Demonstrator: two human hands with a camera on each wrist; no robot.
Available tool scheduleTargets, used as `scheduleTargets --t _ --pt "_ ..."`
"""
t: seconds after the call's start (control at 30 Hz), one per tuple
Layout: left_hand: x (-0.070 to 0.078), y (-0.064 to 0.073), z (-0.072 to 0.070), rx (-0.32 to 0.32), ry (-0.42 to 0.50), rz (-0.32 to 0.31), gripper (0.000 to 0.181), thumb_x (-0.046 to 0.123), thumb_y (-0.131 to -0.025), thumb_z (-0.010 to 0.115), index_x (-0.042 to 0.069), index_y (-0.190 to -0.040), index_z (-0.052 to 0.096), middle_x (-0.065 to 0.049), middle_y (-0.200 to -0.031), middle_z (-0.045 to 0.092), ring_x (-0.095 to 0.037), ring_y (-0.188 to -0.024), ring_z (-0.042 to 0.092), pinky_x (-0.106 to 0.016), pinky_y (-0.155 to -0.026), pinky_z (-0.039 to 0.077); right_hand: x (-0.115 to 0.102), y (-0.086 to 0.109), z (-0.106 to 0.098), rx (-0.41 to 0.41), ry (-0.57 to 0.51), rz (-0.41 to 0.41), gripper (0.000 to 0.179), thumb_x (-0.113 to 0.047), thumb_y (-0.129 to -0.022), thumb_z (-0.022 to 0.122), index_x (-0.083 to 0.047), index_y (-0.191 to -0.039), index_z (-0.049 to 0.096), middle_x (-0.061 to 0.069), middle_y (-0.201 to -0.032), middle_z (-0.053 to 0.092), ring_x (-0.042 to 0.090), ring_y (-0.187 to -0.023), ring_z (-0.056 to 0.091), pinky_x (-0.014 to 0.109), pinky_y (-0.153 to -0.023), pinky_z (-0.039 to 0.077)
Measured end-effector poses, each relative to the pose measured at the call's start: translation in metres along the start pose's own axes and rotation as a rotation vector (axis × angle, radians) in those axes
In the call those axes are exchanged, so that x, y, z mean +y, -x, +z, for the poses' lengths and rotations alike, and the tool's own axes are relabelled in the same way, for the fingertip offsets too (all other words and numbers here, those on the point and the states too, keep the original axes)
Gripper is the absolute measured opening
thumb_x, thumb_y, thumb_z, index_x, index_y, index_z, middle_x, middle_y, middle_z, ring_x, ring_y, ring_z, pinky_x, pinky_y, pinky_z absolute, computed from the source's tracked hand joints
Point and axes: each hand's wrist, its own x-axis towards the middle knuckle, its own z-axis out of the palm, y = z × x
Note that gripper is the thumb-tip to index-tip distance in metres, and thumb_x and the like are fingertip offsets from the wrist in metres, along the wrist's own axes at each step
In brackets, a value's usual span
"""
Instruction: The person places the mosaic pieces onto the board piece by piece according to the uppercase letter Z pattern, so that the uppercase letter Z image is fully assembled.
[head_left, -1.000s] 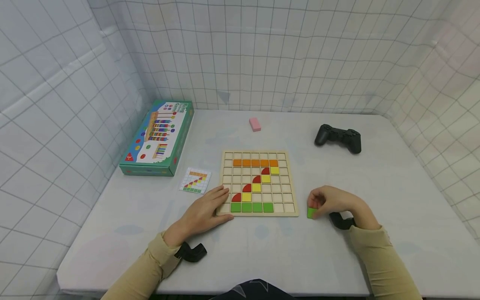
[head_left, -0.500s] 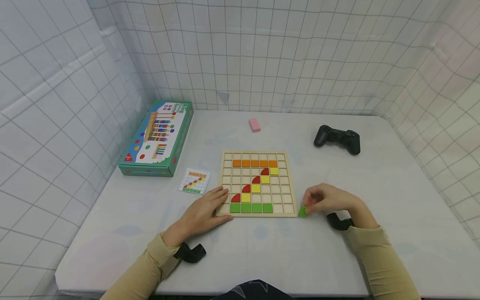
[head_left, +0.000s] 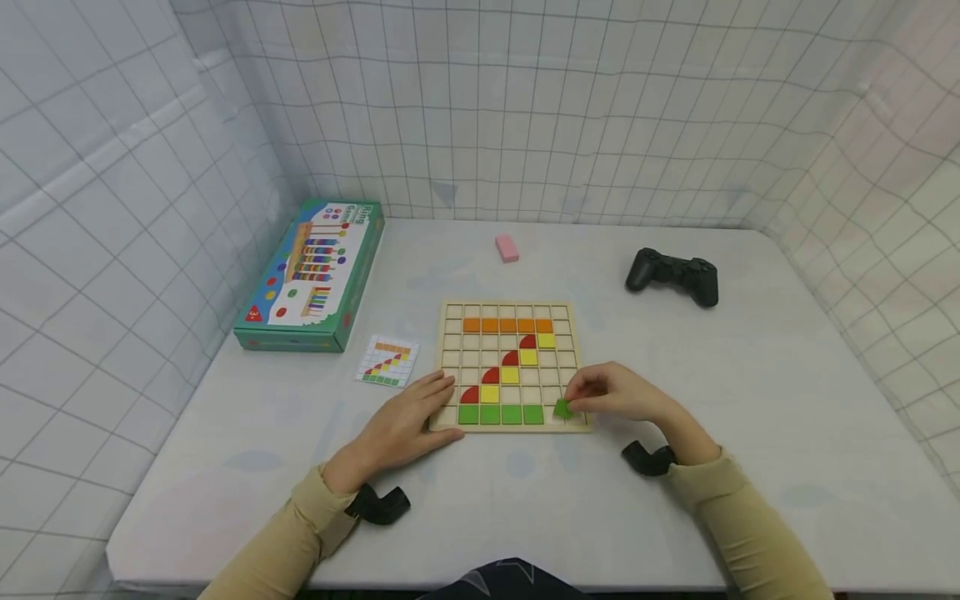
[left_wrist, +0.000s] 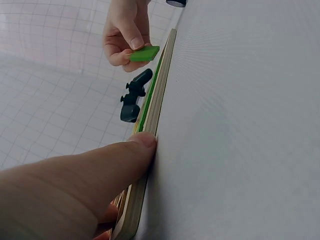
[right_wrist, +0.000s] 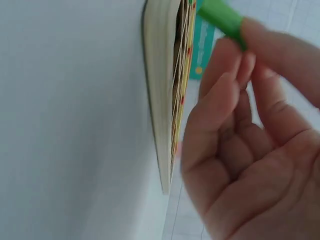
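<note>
A green square tile [head_left: 562, 409] is pinched between the thumb and fingers of my right hand [head_left: 617, 392], over the bottom row of the wooden grid board [head_left: 551, 377]. In the left wrist view the tile [left_wrist: 145, 53] tilts above the board's edge. My left hand [head_left: 408, 422] rests at the board's lower left corner, fingers straight on its left side and thumb along the front edge. On the board lie an orange row [head_left: 507, 325], a diagonal of red quarter-round and yellow square tiles [head_left: 509, 376], and several green tiles [head_left: 511, 414] in the bottom row.
Left of the board lies a pattern card [head_left: 387, 361] printed with a similar design. Behind it is a green toy box [head_left: 309, 275]. A pink block [head_left: 507, 247] sits at the back, and a black game controller [head_left: 672, 277] at the back right. Gridded cloth walls surround the table.
My right hand has moved left with the green tile, from the table beside the board to over its bottom row. The left hand has stayed in place.
</note>
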Motion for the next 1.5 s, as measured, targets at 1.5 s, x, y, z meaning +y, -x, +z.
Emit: scheduleTargets --t 1.5 --pt "0.02 -0.045 -0.066 -0.337 -0.148 -0.083 0.069 0.04 -0.088 0.064 -0.003 -0.138 0.043 -0.018 -0.139 0.045 -0.031 -0.129 0.041 -0.043 -0.105 0.036 -0.025 0.007 -0.03 0.067 0.463 0.165 0.028 -0.023 -0.088 0.066 -0.009 -0.113 0.064 0.001 -0.101 0.064 0.019 -0.093 0.058 0.036 -0.076 0.049"
